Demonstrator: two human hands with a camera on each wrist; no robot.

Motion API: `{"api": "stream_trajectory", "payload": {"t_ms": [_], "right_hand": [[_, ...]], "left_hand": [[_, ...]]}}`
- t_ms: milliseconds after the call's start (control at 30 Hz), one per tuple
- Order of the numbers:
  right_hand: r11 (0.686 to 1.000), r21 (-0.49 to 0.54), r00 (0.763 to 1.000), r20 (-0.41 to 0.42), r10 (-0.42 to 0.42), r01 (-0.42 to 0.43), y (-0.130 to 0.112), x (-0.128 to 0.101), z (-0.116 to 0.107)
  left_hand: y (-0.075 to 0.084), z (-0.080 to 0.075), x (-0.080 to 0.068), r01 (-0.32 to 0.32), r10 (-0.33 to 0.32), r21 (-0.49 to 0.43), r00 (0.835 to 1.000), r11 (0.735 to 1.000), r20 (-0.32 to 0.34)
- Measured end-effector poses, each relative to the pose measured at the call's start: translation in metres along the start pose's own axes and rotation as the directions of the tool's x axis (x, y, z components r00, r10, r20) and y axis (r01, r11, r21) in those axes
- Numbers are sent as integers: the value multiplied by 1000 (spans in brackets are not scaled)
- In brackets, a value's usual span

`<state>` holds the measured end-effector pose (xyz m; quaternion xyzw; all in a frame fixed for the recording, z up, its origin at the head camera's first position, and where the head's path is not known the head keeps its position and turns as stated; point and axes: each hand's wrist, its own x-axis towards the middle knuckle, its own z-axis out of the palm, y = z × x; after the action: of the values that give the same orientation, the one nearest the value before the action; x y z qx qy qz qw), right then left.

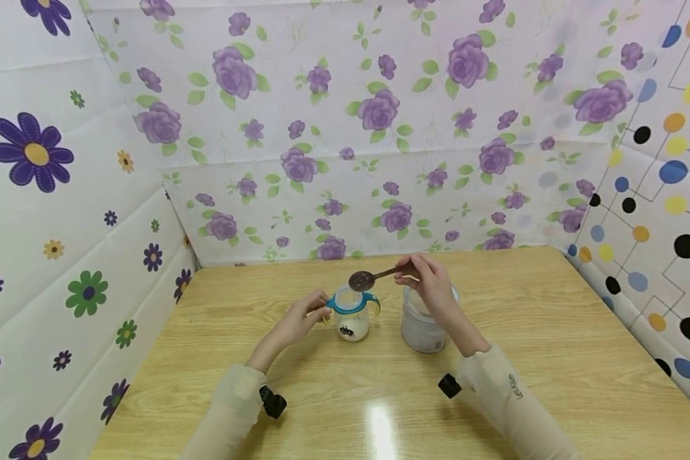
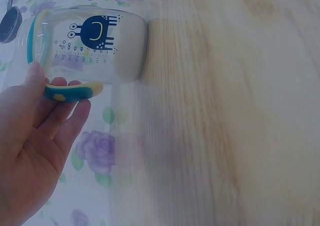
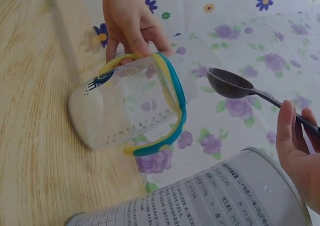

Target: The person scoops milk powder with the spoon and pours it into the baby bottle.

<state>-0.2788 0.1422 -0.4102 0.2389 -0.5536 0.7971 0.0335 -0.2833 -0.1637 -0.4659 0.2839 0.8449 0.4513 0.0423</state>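
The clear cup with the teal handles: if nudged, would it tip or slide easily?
The cup looks like light, stiff plastic with only a little white powder at the bottom, so probably easy to slide. The left hand grips a handle, likely steadying it.

The right hand [image 1: 431, 284] hides the can's [image 1: 422, 329] open top; its label text is too small.

Under my grip a light wooden table [image 1: 552, 358] is stretching out, catching a bright glare of light just in front of me. Beyond my grip a purple-rose wall covering [image 1: 379, 128] is hanging creased; to the left of it a daisy-print panel [image 1: 34, 191] is closing things in — to the right, a coloured-dot panel [image 1: 667, 191].
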Motion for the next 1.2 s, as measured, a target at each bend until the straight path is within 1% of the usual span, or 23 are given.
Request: {"api": "stream_trajectory", "payload": {"t_ms": [333,500,633,733,933,1200], "right_hand": [[999,47,998,-62,21,-18,-1,0,-4],[998,59,996,-89,31,-26,-5,0,-8],[998,67,990,-137,26,-17,-9,0,-9],[997,71,986,-167,21,-9,-12,0,-10],[998,69,984,-177,22,-10,-11,-2,-13],[997,71,975,-220,26,-11,-9,-3,-17]], "left_hand": [[1,0,0,12,-12,6,1000,1000,-2],[1,-1,1,11,-10,22,1000,1000,-16],[2,-2,1,9,-9,24,1000,1000,-16],[1,-3,1,6,-6,16,1000,1000,-11],[0,-3,1,-2,2,-9,1000,1000,4],[0,-1,0,4,-4,-26,1000,1000,9]]}}
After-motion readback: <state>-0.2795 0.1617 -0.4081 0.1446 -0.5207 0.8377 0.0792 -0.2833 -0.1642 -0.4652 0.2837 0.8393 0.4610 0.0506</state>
